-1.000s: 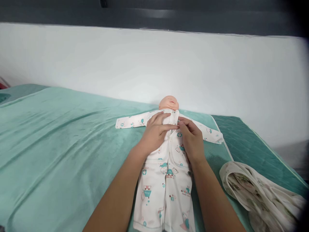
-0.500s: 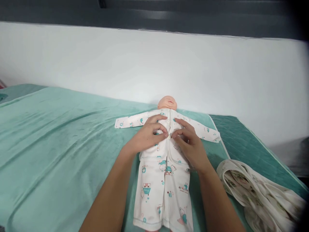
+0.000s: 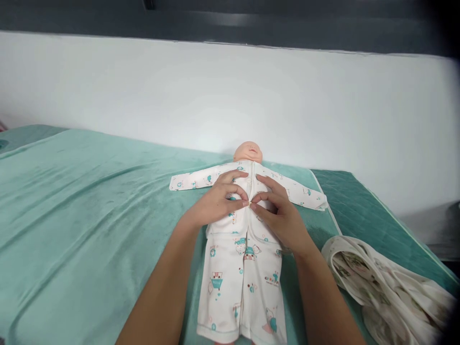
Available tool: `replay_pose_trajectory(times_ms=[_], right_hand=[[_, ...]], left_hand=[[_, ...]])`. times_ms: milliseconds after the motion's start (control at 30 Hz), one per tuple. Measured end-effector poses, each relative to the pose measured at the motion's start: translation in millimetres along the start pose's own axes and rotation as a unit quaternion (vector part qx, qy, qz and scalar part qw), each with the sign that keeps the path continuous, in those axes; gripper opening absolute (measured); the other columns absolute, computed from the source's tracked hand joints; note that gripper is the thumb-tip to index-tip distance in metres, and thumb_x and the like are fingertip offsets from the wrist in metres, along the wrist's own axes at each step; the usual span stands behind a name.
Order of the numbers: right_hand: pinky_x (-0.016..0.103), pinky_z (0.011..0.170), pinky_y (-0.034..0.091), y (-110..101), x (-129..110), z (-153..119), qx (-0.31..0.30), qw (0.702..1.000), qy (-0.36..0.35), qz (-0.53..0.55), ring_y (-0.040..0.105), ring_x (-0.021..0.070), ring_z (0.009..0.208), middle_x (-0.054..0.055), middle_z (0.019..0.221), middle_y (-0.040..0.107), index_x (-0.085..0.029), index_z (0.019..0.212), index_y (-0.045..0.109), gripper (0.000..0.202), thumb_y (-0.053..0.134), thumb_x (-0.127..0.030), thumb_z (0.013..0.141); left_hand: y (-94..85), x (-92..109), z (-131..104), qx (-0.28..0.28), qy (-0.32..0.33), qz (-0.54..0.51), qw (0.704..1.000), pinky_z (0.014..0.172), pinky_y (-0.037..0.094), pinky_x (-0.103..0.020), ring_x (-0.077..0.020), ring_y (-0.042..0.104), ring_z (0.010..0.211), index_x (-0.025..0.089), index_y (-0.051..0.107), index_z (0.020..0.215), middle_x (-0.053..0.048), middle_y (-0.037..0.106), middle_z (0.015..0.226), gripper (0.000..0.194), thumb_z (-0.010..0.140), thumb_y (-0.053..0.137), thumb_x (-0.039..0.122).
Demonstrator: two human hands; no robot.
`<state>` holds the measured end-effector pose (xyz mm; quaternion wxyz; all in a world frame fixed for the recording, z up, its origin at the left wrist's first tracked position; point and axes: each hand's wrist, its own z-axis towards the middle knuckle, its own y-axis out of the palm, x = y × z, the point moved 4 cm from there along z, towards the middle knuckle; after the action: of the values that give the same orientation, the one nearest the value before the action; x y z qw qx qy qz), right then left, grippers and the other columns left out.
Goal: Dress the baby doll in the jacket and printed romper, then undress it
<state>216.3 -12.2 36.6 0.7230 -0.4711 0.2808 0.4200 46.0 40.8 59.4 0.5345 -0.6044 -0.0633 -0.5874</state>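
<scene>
The left hand (image 3: 212, 201) and right hand (image 3: 283, 215) meet at the front of the white top (image 3: 233, 218), each with thumb and forefinger pinched together on the opening's edge beside a small pale button (image 3: 249, 204), the other fingers curved over the cloth; the top is on a doll (image 3: 247, 151) lying face up, its head at twelve o'clock from the hands, one sleeve (image 3: 190, 181) toward ten and the other (image 3: 309, 197) toward three; the knit looks thin, light and soft, likely to stretch and ruck up rather than slip or break; the doubled front edge beside the button should be the firmest place to hold; at six o'clock lie the pants (image 3: 226, 292), similarly printed and probably just as limp, with small coloured lettering (image 3: 272, 279) at about five, too small to read surely; I can make out no brand or label; at four o'clock a rumpled cloth (image 3: 388, 287) rests apart, patterned inside; the pale green sheet (image 3: 108, 230) spreads toward nine.
</scene>
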Motion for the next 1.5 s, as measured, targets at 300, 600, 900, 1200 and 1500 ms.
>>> replay_pose_trajectory(times_ms=[300,600,900,1200,1500], right_hand=[[0.05,0.12,0.023,1.5,2.2,1.0,-0.002,1.0,-0.022,0.014,0.028,0.0239,0.146,-0.003,0.148,0.048,-0.029,0.087,0.068,0.004,0.065,-0.032,0.087],[0.051,0.118,0.024,2.5,0.5,0.7,0.015,1.0,-0.009,0.011,0.032,0.0255,0.144,-0.001,0.147,0.049,-0.028,0.084,0.067,0.005,0.064,-0.031,0.086],[0.049,0.116,0.029,3.8,-2.9,-0.1,0.039,0.998,-0.043,-0.005,0.037,0.0245,0.141,0.0,0.142,0.054,-0.027,0.082,0.066,0.003,0.065,-0.025,0.084],[0.052,0.118,0.026,3.4,-2.0,-0.2,0.039,0.999,-0.022,0.031,0.035,0.024,0.143,-0.002,0.14,0.056,-0.028,0.08,0.068,0.005,0.065,-0.026,0.084],[0.053,0.119,0.024,3.0,0.7,0.1,0.038,0.998,-0.002,0.056,0.034,0.0249,0.143,-0.001,0.14,0.056,-0.028,0.081,0.071,0.01,0.064,-0.032,0.087]], left_hand=[[1.1,1.4,0.1,0.007,-0.011,-0.026,1.0,0.114,0.034,-0.042,-0.0258,0.029,0.145,0.025,0.072,0.085,-0.001,0.04,0.151,0.021,0.089,0.059,0.041],[2.9,4.6,3.0,0.027,-0.018,-0.019,0.999,0.118,0.029,-0.044,-0.0253,0.032,0.144,0.024,0.07,0.079,-0.001,0.043,0.148,0.013,0.085,0.059,0.027],[2.4,3.2,4.1,0.012,-0.015,-0.04,0.999,0.119,0.025,-0.045,-0.0247,0.027,0.146,0.024,0.07,0.079,0.001,0.043,0.149,0.015,0.087,0.059,0.031],[0.2,1.4,1.0,0.004,-0.033,-0.076,0.997,0.115,0.032,-0.045,-0.0246,0.026,0.147,0.027,0.072,0.083,0.002,0.041,0.151,0.016,0.088,0.061,0.037],[-0.8,1.7,0.5,-0.003,-0.003,-0.069,0.998,0.108,0.041,-0.044,-0.0259,0.028,0.145,0.03,0.073,0.095,0.001,0.041,0.152,0.014,0.082,0.068,0.027]])
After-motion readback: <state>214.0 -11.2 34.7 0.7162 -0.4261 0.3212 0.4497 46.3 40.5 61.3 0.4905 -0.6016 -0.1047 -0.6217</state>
